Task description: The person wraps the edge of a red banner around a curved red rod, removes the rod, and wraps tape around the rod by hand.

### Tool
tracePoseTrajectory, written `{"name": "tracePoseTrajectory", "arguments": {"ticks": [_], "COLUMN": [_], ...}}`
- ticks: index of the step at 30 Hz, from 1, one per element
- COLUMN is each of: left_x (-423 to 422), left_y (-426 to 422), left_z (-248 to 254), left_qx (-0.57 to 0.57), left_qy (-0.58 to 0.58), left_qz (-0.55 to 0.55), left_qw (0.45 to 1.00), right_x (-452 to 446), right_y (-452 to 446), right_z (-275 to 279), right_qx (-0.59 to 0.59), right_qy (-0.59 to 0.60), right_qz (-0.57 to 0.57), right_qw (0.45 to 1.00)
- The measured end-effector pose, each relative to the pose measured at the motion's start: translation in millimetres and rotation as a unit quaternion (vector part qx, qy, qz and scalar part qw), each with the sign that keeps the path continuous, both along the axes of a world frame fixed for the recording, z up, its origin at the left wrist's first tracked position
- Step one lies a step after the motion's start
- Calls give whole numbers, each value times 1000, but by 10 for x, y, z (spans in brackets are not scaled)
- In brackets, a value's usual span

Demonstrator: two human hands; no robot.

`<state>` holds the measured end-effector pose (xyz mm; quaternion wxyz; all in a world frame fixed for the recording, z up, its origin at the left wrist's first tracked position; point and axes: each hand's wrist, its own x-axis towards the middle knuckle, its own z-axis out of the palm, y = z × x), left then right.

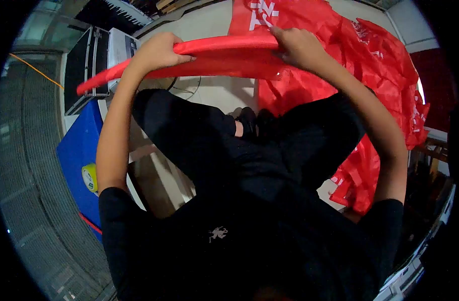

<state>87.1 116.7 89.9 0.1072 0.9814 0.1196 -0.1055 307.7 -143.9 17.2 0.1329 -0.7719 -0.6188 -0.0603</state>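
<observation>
Cloth: spans beyond the knees from left hand to right hand, grasped in both along a folded edge; likely light, soft and slippery, so best pinched firmly at that edge, at points well apart.

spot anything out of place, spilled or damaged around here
The red cloth with white lettering looks untidiest: it lies rumpled across the floor to the person's right, its folds uneven and some lettering creased. The red strip between the left hand and right hand looks fairly smooth by comparison. No spill or damage is visible.
</observation>
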Motion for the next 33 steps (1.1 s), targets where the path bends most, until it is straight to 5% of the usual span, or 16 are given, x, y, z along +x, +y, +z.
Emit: {"name": "tracePoseTrajectory", "arguments": {"ticks": [2,4,6,8,10,12,13,16,17,20,22,24,26,28,32,33], "left_x": [3,22,-20,0,16,-2,-13,49,65,14,47,46,16,-14,39,9], "left_y": [-43,28,61,50,-20,-13,28,-7,-28,-27,31,-18,-78,-175,-166,-151], "left_z": [-2,-91,-110,-91,-79,-82,-107,-62,-38,-113,-78,-91,-81,-76,-80,-136], "left_qx": [-54,-39,-24,-53,-44,-31,-15,-15,-24,-3,3,-2,-32,20,29,28], "left_qy": [24,11,5,13,22,34,4,9,44,-50,4,63,10,-20,58,58], "left_qz": [32,6,-23,10,1,-8,-13,-3,13,-35,-2,26,19,14,37,38], "left_qw": [998,999,999,998,999,999,1000,1000,999,998,1000,998,999,999,997,997], "right_x": [66,179,67,29,176,172,121,-18,106,134,118,-49,63,193,59,7], "right_y": [17,43,27,30,87,26,4,9,100,0,19,-18,52,41,-5,-13], "right_z": [114,262,213,91,76,21,-38,217,258,245,179,244,171,97,106,144], "right_qx": [-71,-338,-270,-96,-223,-277,-191,-158,-300,-274,-203,-124,-162,-264,-146,-123], "right_qy": [-21,401,345,47,133,490,322,89,190,420,345,74,99,383,331,201], "right_qz": [-57,101,68,-58,-72,55,-13,-86,-46,105,123,-37,-53,76,76,29], "right_qw": [996,846,896,993,963,825,927,980,934,859,908,989,980,882,929,971]}}
